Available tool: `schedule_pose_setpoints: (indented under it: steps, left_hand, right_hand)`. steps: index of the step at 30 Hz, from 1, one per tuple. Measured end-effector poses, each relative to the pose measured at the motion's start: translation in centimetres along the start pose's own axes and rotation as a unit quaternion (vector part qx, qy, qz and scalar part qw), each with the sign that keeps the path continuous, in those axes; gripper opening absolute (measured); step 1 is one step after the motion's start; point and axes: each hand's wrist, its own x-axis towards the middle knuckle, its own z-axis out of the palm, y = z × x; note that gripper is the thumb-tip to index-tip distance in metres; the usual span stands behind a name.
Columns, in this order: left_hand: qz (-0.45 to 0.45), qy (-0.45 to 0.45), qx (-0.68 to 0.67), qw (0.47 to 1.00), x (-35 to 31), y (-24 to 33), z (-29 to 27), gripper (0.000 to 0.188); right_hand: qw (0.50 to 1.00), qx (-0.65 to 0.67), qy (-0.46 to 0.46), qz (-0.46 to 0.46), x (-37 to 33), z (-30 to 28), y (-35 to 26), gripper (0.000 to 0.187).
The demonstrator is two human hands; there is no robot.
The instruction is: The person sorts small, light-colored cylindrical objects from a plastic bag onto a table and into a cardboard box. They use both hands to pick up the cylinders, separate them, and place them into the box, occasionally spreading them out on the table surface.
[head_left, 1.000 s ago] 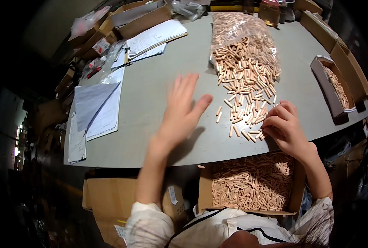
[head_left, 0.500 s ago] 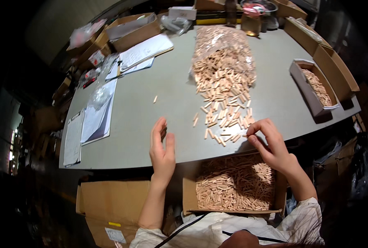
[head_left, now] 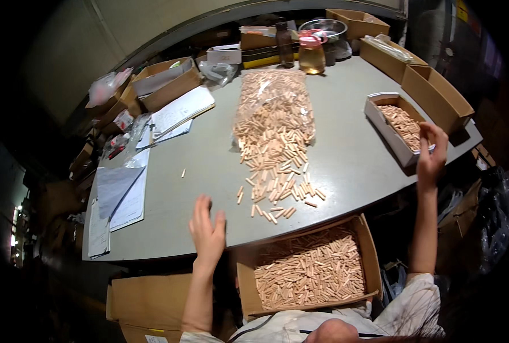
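Left fingers point(head_left: 202, 210) released; right fingers point(head_left: 435, 135) at peg box point(head_left: 388, 131), hold unclear; brown carton point(head_left: 434, 102) alongside.

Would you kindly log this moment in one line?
left hand: open, at table edge | right hand: at carton of wooden dowels, grip unclear

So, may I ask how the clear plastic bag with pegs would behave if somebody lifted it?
The clear bag would probably be floppy, since its film wrinkles over the contents. It is likely rather heavy, being filled with many pegs. Tilted, it might easily shed more of them, because pegs already spill from its near end onto the table.
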Motion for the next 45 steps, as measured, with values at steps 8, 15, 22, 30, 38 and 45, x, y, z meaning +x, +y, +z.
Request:
schedule_pose_setpoints:
  steps: [8, 15, 22, 30, 38, 45]
  left_hand:
    - [0.108, -0.198, 0.195, 0.954, 3.1, 1.2, 0.6, 0.08]
    - [0.18, -0.094, 0.198, 0.959, 8.1, -3.3, 0.2, 0.06]
    - [-0.006, 0.023, 0.265, 0.964, 14.4, -14.8, -5.5, 0.022]
    - [0.222, -0.048, 0.008, 0.974, 7.1, 1.1, 1.1, 0.017]
    - [-0.012, -0.13, -0.232, 0.964, 4.7, 4.4, 2.4, 0.026]
    - [-0.017, -0.09, -0.276, 0.957, 4.4, 3.0, 2.6, 0.029]
  right_hand:
    - [0.943, 0.17, -0.281, 0.059, -4.7, 4.6, -3.8, 0.038]
    - [0.879, 0.243, -0.406, 0.064, -7.0, 9.9, -9.4, 0.035]
    - [0.87, 0.241, -0.424, 0.068, -7.2, 10.2, -9.2, 0.023]
    - [0.886, 0.156, -0.436, -0.022, -7.5, 9.5, -10.4, 0.026]
    - [0.887, 0.166, -0.431, -0.002, -8.0, 9.4, -10.5, 0.03]
    - [0.886, 0.173, -0.43, 0.0, -8.1, 9.4, -10.2, 0.03]
